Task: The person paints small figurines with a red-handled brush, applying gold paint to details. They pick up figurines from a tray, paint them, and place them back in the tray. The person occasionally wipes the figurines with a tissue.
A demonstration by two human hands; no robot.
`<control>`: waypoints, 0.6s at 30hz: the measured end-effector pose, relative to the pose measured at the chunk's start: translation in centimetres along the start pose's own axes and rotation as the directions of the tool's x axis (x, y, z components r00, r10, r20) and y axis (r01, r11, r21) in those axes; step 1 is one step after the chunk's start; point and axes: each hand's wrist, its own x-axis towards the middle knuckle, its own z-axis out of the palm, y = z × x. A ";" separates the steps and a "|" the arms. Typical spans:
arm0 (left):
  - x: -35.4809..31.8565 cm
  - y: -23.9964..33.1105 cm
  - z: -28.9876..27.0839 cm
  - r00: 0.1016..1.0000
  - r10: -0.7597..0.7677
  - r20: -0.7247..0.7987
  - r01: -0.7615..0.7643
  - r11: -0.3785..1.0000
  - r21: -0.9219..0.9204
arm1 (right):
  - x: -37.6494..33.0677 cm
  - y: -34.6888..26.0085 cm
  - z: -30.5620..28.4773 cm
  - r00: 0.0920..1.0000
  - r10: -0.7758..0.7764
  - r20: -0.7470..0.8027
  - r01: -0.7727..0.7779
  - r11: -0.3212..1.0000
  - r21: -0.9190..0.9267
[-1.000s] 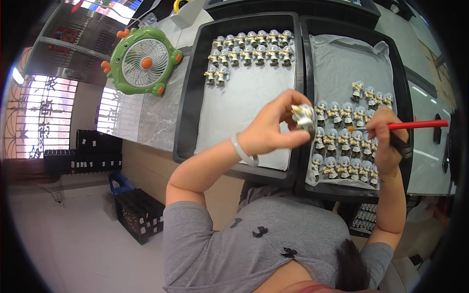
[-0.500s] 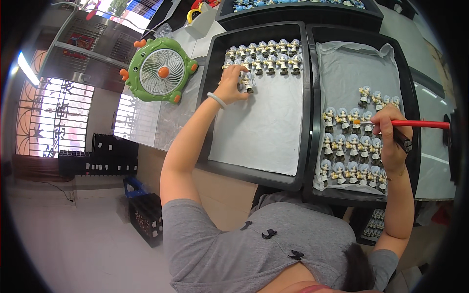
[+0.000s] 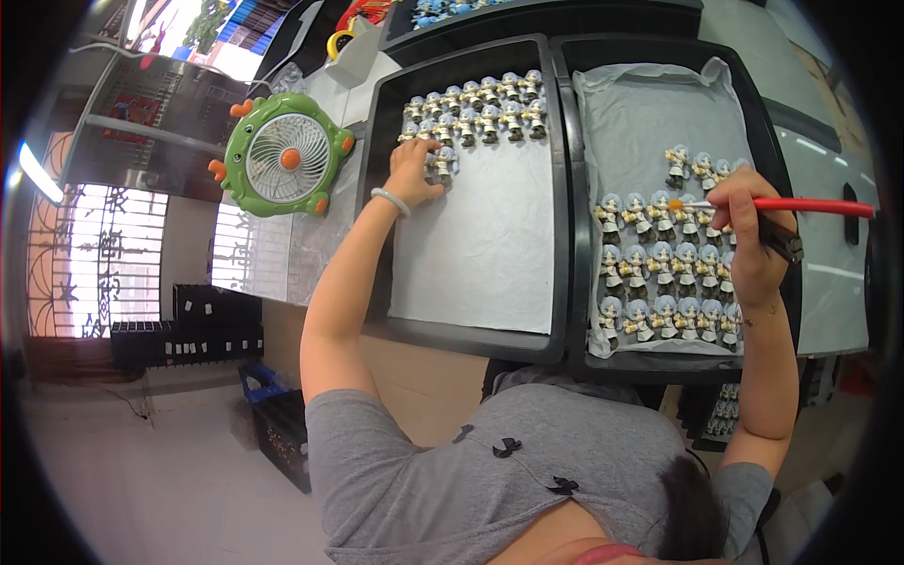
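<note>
My left hand point(image 3: 411, 176) is at the left of the left tray, thumb and fingers curled around a small figurine point(image 3: 443, 167) with pale hair and white clothes. It lies just below two rows of like figurines point(image 3: 489, 123); the fingers partly hide it. In my right hand point(image 3: 756, 221) is a paintbrush point(image 3: 810, 203) with a red handle and orange bristles, pointing left over the right tray. A black object point(image 3: 782, 240) also shows at that palm; its kind is unclear. Several rows of matching figurines point(image 3: 662, 266) lie beneath and beside this hand.
Both black trays, the left tray point(image 3: 562, 217) and the right tray point(image 3: 767, 141), have white lining. A green fan point(image 3: 325, 121) stands to the left. Behind is another black tray point(image 3: 565, 28) with blue pieces. Black crates point(image 3: 217, 322) are at far left.
The whole view has shifted, so the trays and fan appear farther left. My left hand stays around the figurine. The brush tip has moved slightly up over the figurines in the right tray.
</note>
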 end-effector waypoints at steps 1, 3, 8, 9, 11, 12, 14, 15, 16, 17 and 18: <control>-0.1 0.3 -0.2 1.000 0.027 0.005 -0.028 1.000 0.014 | 0.1 0.0 -0.2 1.000 0.003 -0.018 -0.003 1.000 0.021; -0.1 0.1 -0.6 0.994 0.100 -0.045 -0.099 0.995 0.032 | 0.5 -0.1 -0.9 0.996 -0.018 -0.085 0.022 0.999 0.049; 3.2 9.2 -3.8 0.919 0.257 -0.300 -0.320 0.929 -0.185 | 1.7 -0.2 -2.4 0.927 -0.120 -0.355 0.142 0.989 0.036; 4.2 12.7 -4.5 0.890 0.314 -0.331 -0.398 0.888 -0.228 | 1.8 -0.2 -2.6 0.923 -0.101 -0.370 0.127 0.991 0.045; 6.7 19.7 -4.5 0.867 0.441 -0.230 -0.497 0.790 -0.358 | 1.7 0.0 -2.9 0.918 -0.072 -0.391 0.095 0.995 0.039; 8.2 22.8 -3.6 0.848 0.492 -0.199 -0.529 0.756 -0.386 | 1.7 0.5 -3.2 0.925 -0.031 -0.379 0.066 0.995 0.079; 10.4 27.4 -1.2 0.889 0.458 -0.003 -0.439 0.848 -0.297 | 1.9 1.2 -2.7 0.935 -0.028 -0.353 0.040 0.999 0.026; 11.9 28.8 0.6 0.903 0.423 0.071 -0.399 0.889 -0.225 | 2.1 1.8 -2.6 0.942 -0.016 -0.335 0.017 1.000 -0.001; 13.4 29.8 2.6 0.920 0.366 0.141 -0.335 0.921 -0.200 | 2.2 2.4 -2.5 0.948 -0.001 -0.319 -0.010 0.999 -0.033; 15.1 30.7 4.6 0.929 0.305 0.208 -0.273 0.947 -0.168 | 2.3 2.7 -2.7 0.951 0.028 -0.308 -0.040 0.999 -0.034; 16.4 31.3 6.0 0.931 0.238 0.276 -0.209 0.969 -0.130 | 2.4 3.3 -2.6 0.946 0.033 -0.323 -0.037 0.999 -0.006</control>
